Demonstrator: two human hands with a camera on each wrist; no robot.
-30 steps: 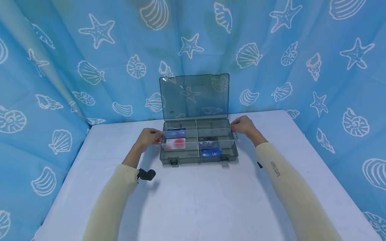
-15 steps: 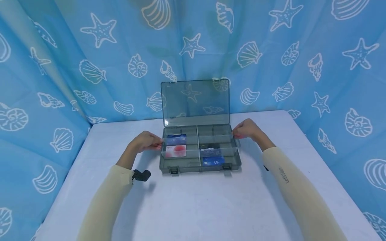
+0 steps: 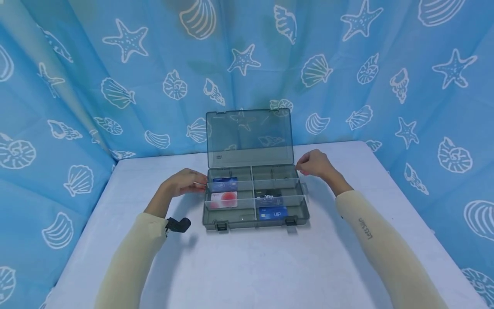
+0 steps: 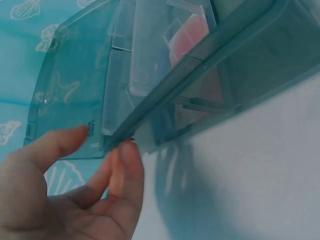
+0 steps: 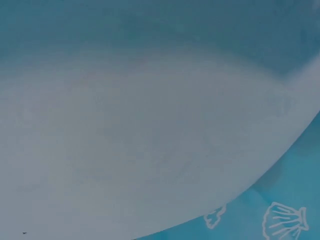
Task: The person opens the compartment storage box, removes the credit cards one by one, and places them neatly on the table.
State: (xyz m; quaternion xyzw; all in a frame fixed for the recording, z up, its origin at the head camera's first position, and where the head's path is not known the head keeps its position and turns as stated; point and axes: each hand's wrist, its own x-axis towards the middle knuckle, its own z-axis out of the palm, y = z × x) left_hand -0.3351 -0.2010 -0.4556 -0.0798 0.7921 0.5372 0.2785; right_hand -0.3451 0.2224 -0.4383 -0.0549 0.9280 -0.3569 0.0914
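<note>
A smoky clear compartment box stands on the table with its lid raised at the back. Flat cards lie in its compartments: a dark blue card at back left, a white and red card at middle left, a black card at middle right, and a blue VIP card at front right. My left hand touches the box's left side with its fingertips; in the left wrist view the thumb stands apart from it. At the back right corner is my right hand, its grip unclear.
The white-covered table spreads in front of the box. A blue curtain with white shells and starfish hangs behind and at both sides. The right wrist view shows only blurred white cloth and curtain.
The box has come nearer to me, and its raised lid sits lower in the view. Both hands stayed at its sides; the right has shifted slightly back since half a second ago.
</note>
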